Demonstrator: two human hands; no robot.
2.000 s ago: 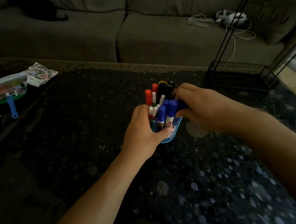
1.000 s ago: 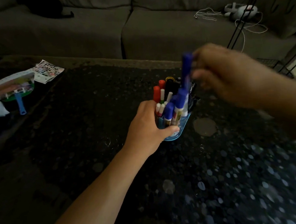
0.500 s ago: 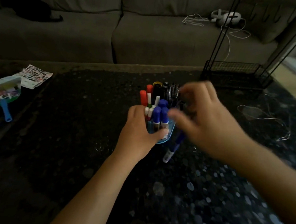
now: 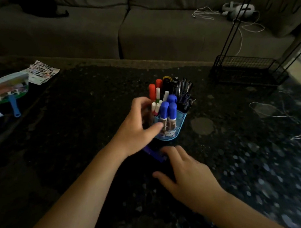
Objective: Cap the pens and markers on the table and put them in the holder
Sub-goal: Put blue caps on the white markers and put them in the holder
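Blue marker (image 4: 154,154) lies on the bench, just nearside of the holder (image 4: 179,124) the left grip (image 4: 138,130) clasps — the right grip (image 4: 187,173), fingers spread, should pinch it next, then slot it in.

Dim room, motion blur, wide-angle edge distortion

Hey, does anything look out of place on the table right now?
Yes: one blue marker lies flat on the table, just in front of the holder, while the rest stand inside it. The left hand grips the holder; the open right hand is beside the stray marker.
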